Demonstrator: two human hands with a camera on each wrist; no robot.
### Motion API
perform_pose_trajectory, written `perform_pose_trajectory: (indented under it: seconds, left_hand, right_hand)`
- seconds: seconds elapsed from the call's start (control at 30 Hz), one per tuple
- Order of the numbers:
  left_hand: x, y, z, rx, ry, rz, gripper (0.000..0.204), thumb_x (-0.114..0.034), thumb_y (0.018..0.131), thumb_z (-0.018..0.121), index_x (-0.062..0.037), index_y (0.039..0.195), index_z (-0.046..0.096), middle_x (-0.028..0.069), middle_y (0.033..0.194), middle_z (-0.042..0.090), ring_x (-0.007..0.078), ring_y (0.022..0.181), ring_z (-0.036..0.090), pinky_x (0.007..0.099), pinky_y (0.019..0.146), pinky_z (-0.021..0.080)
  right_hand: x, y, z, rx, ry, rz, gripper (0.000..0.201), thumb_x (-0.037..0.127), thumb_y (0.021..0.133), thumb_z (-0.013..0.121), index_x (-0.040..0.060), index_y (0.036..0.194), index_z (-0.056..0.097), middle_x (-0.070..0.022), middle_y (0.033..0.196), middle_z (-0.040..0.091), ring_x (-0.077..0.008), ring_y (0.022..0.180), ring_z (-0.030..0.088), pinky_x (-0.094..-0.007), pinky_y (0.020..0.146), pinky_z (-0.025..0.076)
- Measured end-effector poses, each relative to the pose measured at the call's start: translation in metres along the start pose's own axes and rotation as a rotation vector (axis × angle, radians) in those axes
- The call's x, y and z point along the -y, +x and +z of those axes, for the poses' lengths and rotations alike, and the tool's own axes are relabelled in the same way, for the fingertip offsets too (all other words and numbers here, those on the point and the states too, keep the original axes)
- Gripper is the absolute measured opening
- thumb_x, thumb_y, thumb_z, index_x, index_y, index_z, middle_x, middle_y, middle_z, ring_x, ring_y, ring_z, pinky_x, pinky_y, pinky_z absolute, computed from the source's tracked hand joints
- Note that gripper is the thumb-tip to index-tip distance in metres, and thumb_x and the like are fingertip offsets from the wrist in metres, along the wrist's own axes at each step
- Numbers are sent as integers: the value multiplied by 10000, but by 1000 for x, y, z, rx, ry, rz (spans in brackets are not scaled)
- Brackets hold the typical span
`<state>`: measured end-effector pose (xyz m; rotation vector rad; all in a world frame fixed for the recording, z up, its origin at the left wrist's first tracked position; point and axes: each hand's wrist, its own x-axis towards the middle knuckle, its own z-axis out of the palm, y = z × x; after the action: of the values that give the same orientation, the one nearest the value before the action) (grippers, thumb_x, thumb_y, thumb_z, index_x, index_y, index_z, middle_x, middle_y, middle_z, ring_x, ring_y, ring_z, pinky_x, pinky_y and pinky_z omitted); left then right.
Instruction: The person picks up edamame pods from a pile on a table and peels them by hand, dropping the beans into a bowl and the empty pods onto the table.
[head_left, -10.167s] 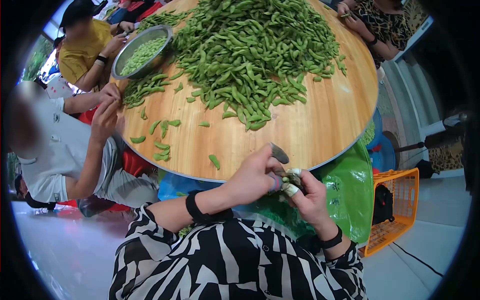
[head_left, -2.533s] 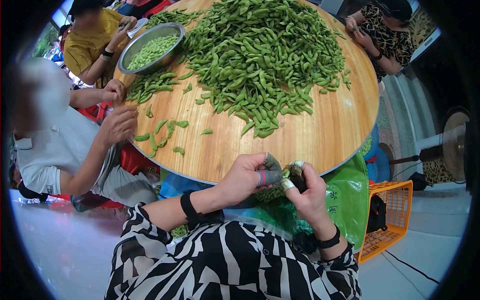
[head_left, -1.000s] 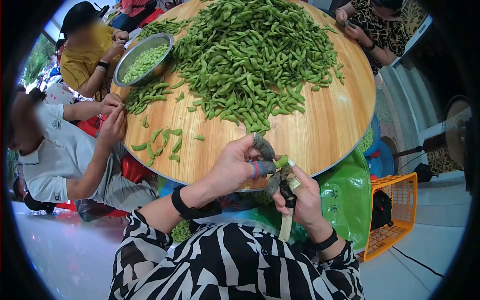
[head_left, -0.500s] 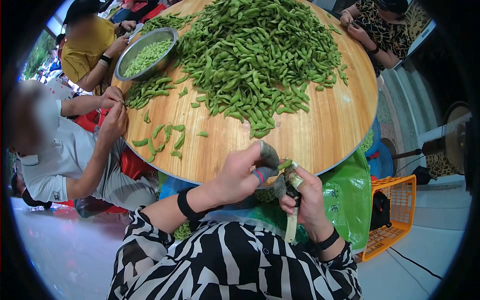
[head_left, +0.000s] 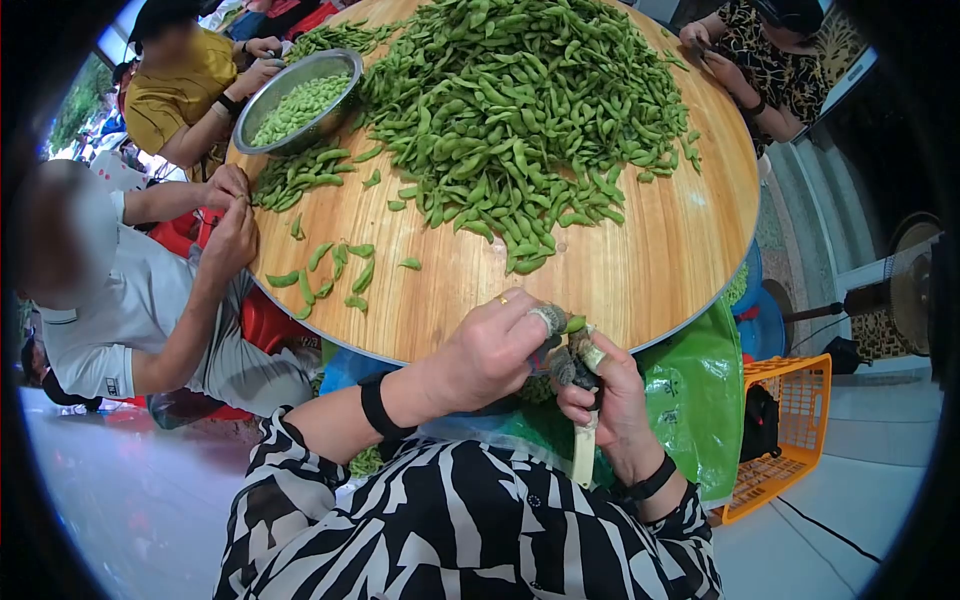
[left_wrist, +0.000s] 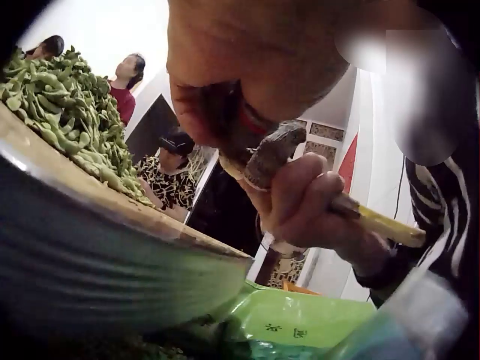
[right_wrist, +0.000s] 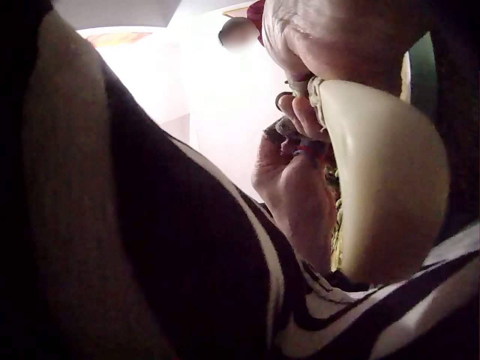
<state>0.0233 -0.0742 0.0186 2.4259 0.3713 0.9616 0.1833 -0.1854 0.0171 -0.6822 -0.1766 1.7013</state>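
My left hand [head_left: 490, 348], with grey covers on its fingertips, pinches a green soybean pod [head_left: 575, 323] just above the table's near edge. Close against it, my right hand [head_left: 617, 405] grips a tool by its pale handle [head_left: 584, 455], which points down toward my body. White and grey wraps cover some right fingertips. The tool's working end is hidden among the fingers. In the left wrist view the same handle [left_wrist: 390, 226] sticks out of the right fist. The handle [right_wrist: 386, 180] looms large in the right wrist view.
A big heap of pods [head_left: 520, 120] lies on the round wooden table [head_left: 670, 250]. A metal bowl [head_left: 342, 118] of shelled beans stands at left. Three people sit around. A green plastic sheet [head_left: 690, 400] and an orange crate [head_left: 825, 400] are at right.
A pod has come between my hands since the frame 2.5 seconds ago. Over the last second my left hand has turned knuckles up, and the pod shows less between the fingers.
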Motion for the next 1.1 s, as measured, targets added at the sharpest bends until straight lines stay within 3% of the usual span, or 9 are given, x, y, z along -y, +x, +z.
perform_pose_trajectory:
  seconds: [0.1, 0.17, 0.27, 0.4, 0.47, 0.6, 0.67, 0.83, 1.1]
  left_hand:
    - [-3, -2, -1, -11, 63, -14, 187, 22, 794, 659, 32, 976, 616, 127, 874, 663, 151, 781, 635, 291, 644, 509]
    - [-5, -2, 1, -33, -447, -499, 184, 6, 796, 672, 37, 971, 623, 111, 854, 667, 125, 775, 624, 275, 658, 506]
    - [-5, 2, 6, -92, -809, -700, 164, -3, 813, 667, 37, 968, 627, 86, 840, 667, 110, 744, 614, 263, 653, 503]
    - [-7, 6, 6, -174, -516, -423, 128, -9, 839, 643, 24, 963, 631, 74, 810, 663, 105, 677, 610, 238, 587, 492]
    - [-9, 16, -7, -89, -1100, -854, 103, -20, 849, 634, 11, 948, 636, 69, 767, 653, 91, 624, 595, 215, 504, 460]
    - [-6, 13, 0, -87, -1208, -907, 90, -41, 852, 638, 2, 932, 637, 65, 734, 643, 80, 583, 581, 214, 449, 438]
    - [-9, 13, 1, -54, -951, -913, 89, -48, 858, 637, -8, 937, 641, 47, 735, 644, 66, 599, 574, 208, 473, 438]
    - [-19, 11, 11, -49, -958, -855, 94, -51, 878, 615, -19, 962, 642, 11, 781, 637, 51, 665, 566, 194, 567, 454]
    - [-19, -1, 23, 63, -920, -787, 151, 16, 909, 506, 7, 1028, 599, 20, 871, 610, 77, 785, 551, 237, 713, 475]
  right_hand:
    - [-2, -1, 8, -42, -79, -29, 342, 77, 953, 405, 4, 1277, 488, -102, 832, 569, -94, 499, 433, -209, 392, 355]
    - [-4, -1, 9, -88, -160, -63, 330, 77, 953, 402, -5, 1256, 502, -100, 795, 572, -94, 496, 441, -209, 394, 357]
    - [-3, 0, 10, -65, -370, -162, 305, 67, 951, 394, -22, 1213, 522, -85, 696, 562, -90, 486, 455, -205, 403, 359]
    - [2, -3, 22, -108, -495, -242, 240, 90, 956, 417, -40, 1118, 537, -82, 662, 552, -77, 471, 449, -201, 400, 358]
    - [4, -4, 21, -112, -516, -245, 269, 63, 949, 412, -31, 1168, 536, -61, 637, 539, -71, 486, 456, -196, 426, 360]
    - [4, -7, 17, -176, -784, -342, 244, 39, 923, 489, -37, 1152, 526, -43, 718, 568, -68, 533, 489, -198, 463, 383]
    - [3, -5, 12, -222, -855, -384, 245, 30, 907, 529, -37, 1142, 524, -37, 755, 581, -82, 567, 520, -207, 495, 416]
    - [4, 2, 2, -235, -1292, -767, 288, 13, 819, 646, -26, 1076, 523, -92, 818, 628, -165, 722, 612, -282, 680, 501]
    - [5, -2, -7, -220, -1529, -789, 269, 16, 789, 653, -33, 1025, 534, -145, 815, 616, -262, 680, 628, -331, 633, 503]
